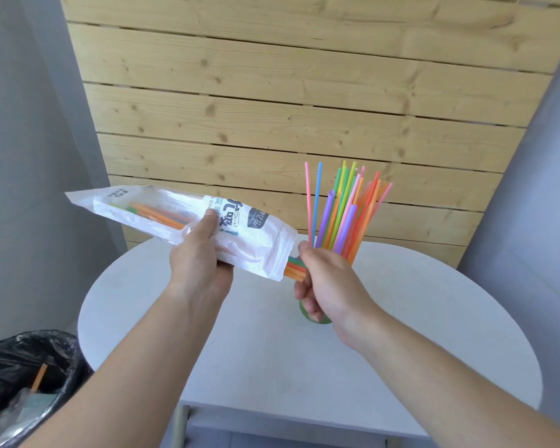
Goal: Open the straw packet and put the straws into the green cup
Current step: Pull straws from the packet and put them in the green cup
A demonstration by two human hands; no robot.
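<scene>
My left hand grips the white printed straw packet, held nearly level above the round white table. A few orange and green straws stick out of the packet's open right end, and my right hand is closed on their tips. More straws show through the packet's clear window. Behind my right hand, a bunch of several coloured straws fans upward out of the green cup. The cup is mostly hidden by my right hand; only its lower edge shows.
A bin lined with a black bag stands at the lower left beside the table, with an orange straw and plastic scraps inside. A wooden plank wall rises behind the table. The table's near edge meets a white frame below.
</scene>
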